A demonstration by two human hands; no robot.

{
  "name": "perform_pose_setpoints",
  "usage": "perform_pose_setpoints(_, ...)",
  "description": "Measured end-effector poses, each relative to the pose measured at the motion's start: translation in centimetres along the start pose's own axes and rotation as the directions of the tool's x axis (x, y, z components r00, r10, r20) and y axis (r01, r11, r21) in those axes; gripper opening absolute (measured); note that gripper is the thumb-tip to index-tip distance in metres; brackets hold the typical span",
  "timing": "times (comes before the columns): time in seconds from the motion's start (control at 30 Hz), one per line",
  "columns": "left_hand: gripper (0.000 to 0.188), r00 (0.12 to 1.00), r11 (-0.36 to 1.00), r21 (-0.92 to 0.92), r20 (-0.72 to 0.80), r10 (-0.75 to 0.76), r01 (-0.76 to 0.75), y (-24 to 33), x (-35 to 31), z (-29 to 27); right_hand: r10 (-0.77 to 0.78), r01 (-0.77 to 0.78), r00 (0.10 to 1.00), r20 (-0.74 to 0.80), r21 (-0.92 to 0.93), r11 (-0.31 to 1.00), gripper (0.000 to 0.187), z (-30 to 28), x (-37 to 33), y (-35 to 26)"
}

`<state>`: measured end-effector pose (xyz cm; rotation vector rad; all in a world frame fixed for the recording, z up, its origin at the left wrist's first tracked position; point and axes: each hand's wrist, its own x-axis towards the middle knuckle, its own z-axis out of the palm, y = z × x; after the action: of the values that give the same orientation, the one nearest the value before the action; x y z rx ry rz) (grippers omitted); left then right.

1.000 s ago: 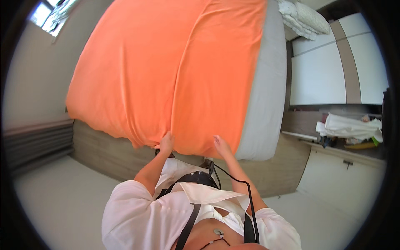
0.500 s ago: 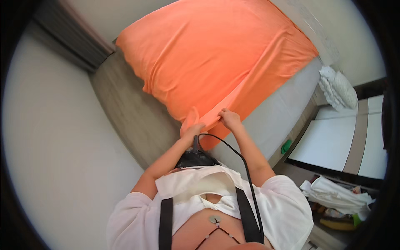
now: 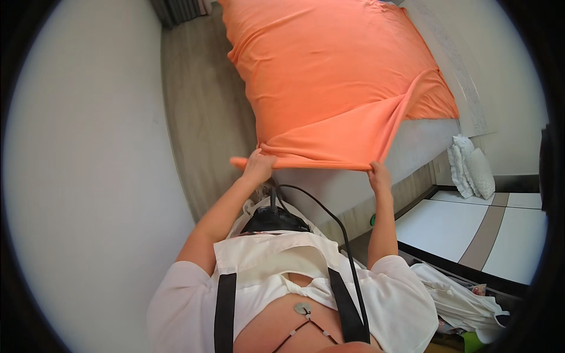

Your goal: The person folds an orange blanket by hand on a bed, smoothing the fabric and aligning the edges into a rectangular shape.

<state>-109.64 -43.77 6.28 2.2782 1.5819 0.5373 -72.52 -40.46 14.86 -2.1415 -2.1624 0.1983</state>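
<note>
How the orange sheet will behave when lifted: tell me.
The orange sheet looks floppy, judging by its loose wrinkles and folds. It probably pulls taut readily: its edge runs nearly straight between the left fingers and right fingers. Thin-looking folds suggest it's light for its size.

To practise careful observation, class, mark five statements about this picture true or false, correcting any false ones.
1. The left hand and right hand both hold the orange fabric sheet. True.
2. The sheet hides all that lies beneath it. False: the pale grey mattress is exposed on the right.
3. The sheet's edge is stretched between the hands. True.
4. A curtain hangs at lower right. False: the dark grey pleated curtain is at upper left.
5. The white textured pillow lies right of the sheet. True.
</note>
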Motion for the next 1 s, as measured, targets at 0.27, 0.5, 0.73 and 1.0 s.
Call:
perform_pose_setpoints(0.27,0.016,0.976,0.924,-0.333,0.169,-0.138,0.188,12.1,-15.0,4.6,0.007,-0.006,0.997,0.074,-0.008,1.0,0.019,-1.8,-11.9,9.0)
perform_pose_setpoints(0.5,0.027,0.825,0.858,-0.213,0.453,-0.338,0.468,19.3,-25.5,10.4,0.011,-0.036,0.953,0.302,0.077,0.996,0.021,0.7,-20.7,15.8)
perform_pose_setpoints(0.73,0.024,0.767,0.837,-0.083,0.458,-0.45,0.54,24.3,-30.4,9.1,0.023,-0.085,0.962,0.273,0.214,0.973,0.017,0.1,-26.3,16.2)
perform_pose_setpoints(1.0,0.013,0.869,0.872,0.036,-0.11,-0.482,0.488,28.8,-36.0,12.8,-0.09,0.082,0.989,0.116,0.077,0.994,0.015,2.9,-30.4,16.3)
